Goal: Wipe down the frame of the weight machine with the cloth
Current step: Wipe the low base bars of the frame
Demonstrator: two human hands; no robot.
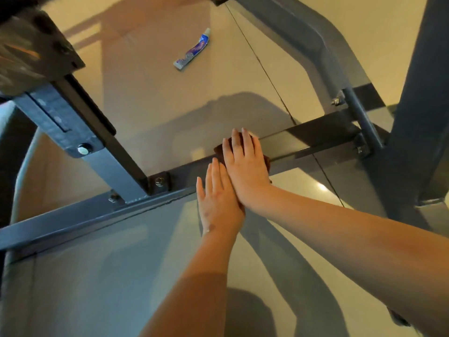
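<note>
The weight machine's dark grey frame has a low horizontal bar (315,139) running from lower left to upper right across the floor. A dark reddish-brown cloth (267,161) lies on this bar, mostly hidden under my right hand (245,166), which presses flat on it with straight fingers. My left hand (218,203) lies flat on the bar right beside it, fingers straight, its edge touching the right hand. A slanted strut (114,164) joins the bar at a bolted bracket (159,182) to the left of my hands.
A toothpaste tube (193,51) lies on the glossy tiled floor beyond the bar. A thick curved frame tube (323,52) and an upright post (418,105) stand at the right. A padded part (31,49) sits at top left.
</note>
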